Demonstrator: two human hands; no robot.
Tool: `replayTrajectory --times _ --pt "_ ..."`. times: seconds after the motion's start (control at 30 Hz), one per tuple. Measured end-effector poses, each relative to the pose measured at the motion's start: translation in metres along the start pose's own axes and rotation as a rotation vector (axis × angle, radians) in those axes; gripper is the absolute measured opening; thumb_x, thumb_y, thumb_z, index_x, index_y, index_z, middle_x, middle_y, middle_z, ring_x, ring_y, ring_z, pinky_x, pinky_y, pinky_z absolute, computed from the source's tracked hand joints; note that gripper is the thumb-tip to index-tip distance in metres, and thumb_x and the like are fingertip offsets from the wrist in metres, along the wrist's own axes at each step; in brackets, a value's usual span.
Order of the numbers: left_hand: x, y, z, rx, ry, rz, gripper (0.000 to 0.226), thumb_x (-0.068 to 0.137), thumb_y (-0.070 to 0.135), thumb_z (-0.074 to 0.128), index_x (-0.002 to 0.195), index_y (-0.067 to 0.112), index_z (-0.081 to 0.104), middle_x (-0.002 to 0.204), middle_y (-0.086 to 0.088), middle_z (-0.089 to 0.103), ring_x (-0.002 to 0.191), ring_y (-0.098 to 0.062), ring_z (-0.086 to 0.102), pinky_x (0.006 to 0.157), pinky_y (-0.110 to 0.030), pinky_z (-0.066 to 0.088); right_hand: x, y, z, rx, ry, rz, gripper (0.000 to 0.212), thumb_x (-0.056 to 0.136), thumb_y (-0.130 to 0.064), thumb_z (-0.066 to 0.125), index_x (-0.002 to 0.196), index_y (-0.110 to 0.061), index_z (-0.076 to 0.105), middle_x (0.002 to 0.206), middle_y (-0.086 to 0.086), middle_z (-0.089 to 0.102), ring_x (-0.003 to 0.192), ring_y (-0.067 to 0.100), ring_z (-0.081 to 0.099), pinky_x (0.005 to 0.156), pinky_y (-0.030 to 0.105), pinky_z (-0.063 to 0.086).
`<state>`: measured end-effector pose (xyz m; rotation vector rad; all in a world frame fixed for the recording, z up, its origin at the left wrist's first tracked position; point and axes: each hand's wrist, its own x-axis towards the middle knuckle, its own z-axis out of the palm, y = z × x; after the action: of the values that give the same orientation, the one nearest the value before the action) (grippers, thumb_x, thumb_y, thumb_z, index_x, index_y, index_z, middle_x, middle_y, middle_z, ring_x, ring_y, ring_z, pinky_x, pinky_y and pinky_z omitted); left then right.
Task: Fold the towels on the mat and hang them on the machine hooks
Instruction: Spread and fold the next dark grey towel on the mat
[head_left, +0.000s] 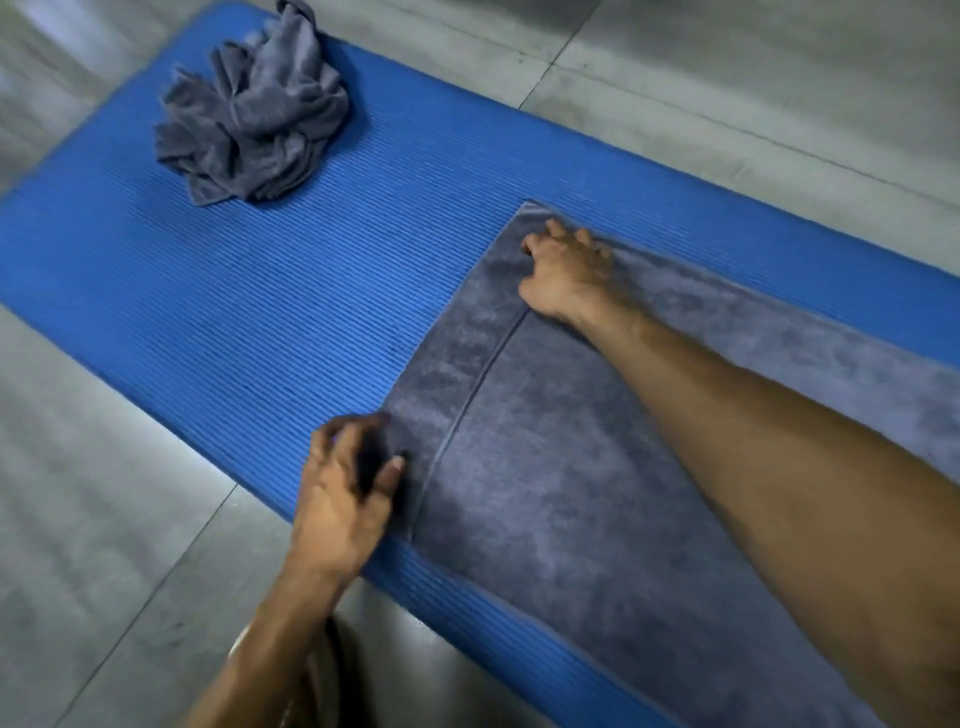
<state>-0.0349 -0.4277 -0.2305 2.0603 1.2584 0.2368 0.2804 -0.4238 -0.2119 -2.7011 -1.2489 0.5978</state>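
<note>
A grey towel lies spread flat on the blue ribbed mat, with a folded layer whose edge runs parallel to its left end. My left hand pinches the towel's near left corner between thumb and fingers. My right hand reaches across and grips the far left corner with curled fingers. A second grey towel sits crumpled in a heap at the far left end of the mat.
Grey tiled floor surrounds the mat on all sides. A wide bare stretch of the mat lies between the crumpled heap and the spread towel. No machine or hooks are in view.
</note>
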Motion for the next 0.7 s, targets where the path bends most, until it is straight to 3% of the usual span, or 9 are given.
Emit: replayTrajectory --times 0.07,0.13,0.23,0.3,0.4,0.47,0.53,0.6,0.7 --pt "0.014 0.009 -0.001 -0.133 0.007 -0.178 0.047 0.072 0.021 0.072 0.114 0.023 0.052 0.096 -0.008 0.063 0.092 -0.029 0.063 0.08 -0.033 0.054 -0.014 -0.007 0.002 0.011 0.129 -0.014 0.045 0.089 -0.03 0.055 0.132 -0.018 0.051 0.143 0.006 0.041 0.131 0.033 0.037 0.105 0.047 0.032" --pt "0.016 0.029 0.0 -0.123 -0.085 -0.249 0.043 0.069 0.018 0.071 0.108 0.023 0.053 0.077 -0.002 0.063 0.087 -0.03 0.066 0.061 -0.017 0.047 -0.031 -0.012 0.006 0.213 0.212 -0.018 0.046 0.089 -0.038 0.056 0.13 -0.017 0.052 0.137 0.005 0.049 0.127 0.03 0.047 0.102 0.042 0.039" --pt "-0.005 0.079 -0.002 0.082 -0.145 -0.035 0.048 0.064 0.031 0.064 0.112 0.03 0.055 0.07 0.005 0.062 0.08 -0.03 0.066 0.066 -0.032 0.05 -0.053 -0.026 0.003 0.775 0.056 0.18 0.085 0.08 -0.062 0.062 0.146 -0.014 0.035 0.145 0.007 0.048 0.13 0.026 0.049 0.106 0.038 0.041" --pt "-0.034 0.114 0.006 0.242 -0.16 0.149 0.059 0.069 0.028 0.067 0.126 0.033 0.051 0.08 0.002 0.065 0.083 -0.03 0.065 0.07 -0.036 0.047 -0.066 -0.025 -0.005 0.842 0.021 0.279 0.095 0.077 -0.064 0.065 0.147 -0.01 0.032 0.146 0.01 0.048 0.131 0.027 0.049 0.104 0.034 0.041" --pt "-0.077 0.147 0.033 0.281 -0.204 0.311 0.071 0.069 0.02 0.073 0.134 0.032 0.048 0.098 -0.003 0.07 0.087 -0.028 0.067 0.071 -0.035 0.05 -0.087 0.005 -0.021 0.711 0.137 0.344 0.039 0.087 -0.036 0.061 0.116 -0.01 0.061 0.118 0.01 0.067 0.111 0.028 0.063 0.08 0.029 0.047" --pt "-0.098 0.157 0.058 0.253 -0.258 0.406 0.07 0.065 0.018 0.076 0.131 0.026 0.054 0.1 -0.005 0.072 0.083 -0.024 0.068 0.072 -0.03 0.051 -0.102 0.046 -0.022 0.786 0.213 0.394 0.018 0.092 -0.025 0.054 0.093 -0.011 0.065 0.104 0.011 0.07 0.097 0.025 0.065 0.077 0.031 0.047" --pt "-0.116 0.171 0.084 0.154 -0.272 0.509 0.057 0.069 0.02 0.067 0.126 0.019 0.059 0.101 -0.007 0.073 0.085 -0.017 0.067 0.081 -0.016 0.045 -0.123 0.099 -0.018 0.914 0.328 0.463 0.021 0.092 -0.018 0.053 0.075 -0.01 0.062 0.087 0.014 0.067 0.08 0.021 0.057 0.076 0.035 0.047" --pt "-0.14 0.191 0.107 0.128 -0.347 0.538 0.054 0.072 0.029 0.049 0.126 0.025 0.054 0.1 -0.004 0.073 0.082 -0.018 0.069 0.077 -0.02 0.048 -0.153 0.156 -0.013 1.047 0.455 0.566 0.023 0.091 -0.011 0.056 0.069 -0.008 0.063 0.08 0.013 0.063 0.078 0.018 0.053 0.079 0.039 0.049" --pt "-0.177 0.213 0.143 0.133 -0.44 0.574 0.058 0.073 0.038 0.042 0.131 0.034 0.039 0.107 0.002 0.07 0.084 -0.016 0.07 0.065 -0.028 0.055 -0.205 0.237 -0.005 1.17 0.554 0.737 0.031 0.091 -0.006 0.059 0.064 -0.021 0.056 0.087 0.008 0.063 0.085 0.02 0.057 0.09 0.038 0.05"
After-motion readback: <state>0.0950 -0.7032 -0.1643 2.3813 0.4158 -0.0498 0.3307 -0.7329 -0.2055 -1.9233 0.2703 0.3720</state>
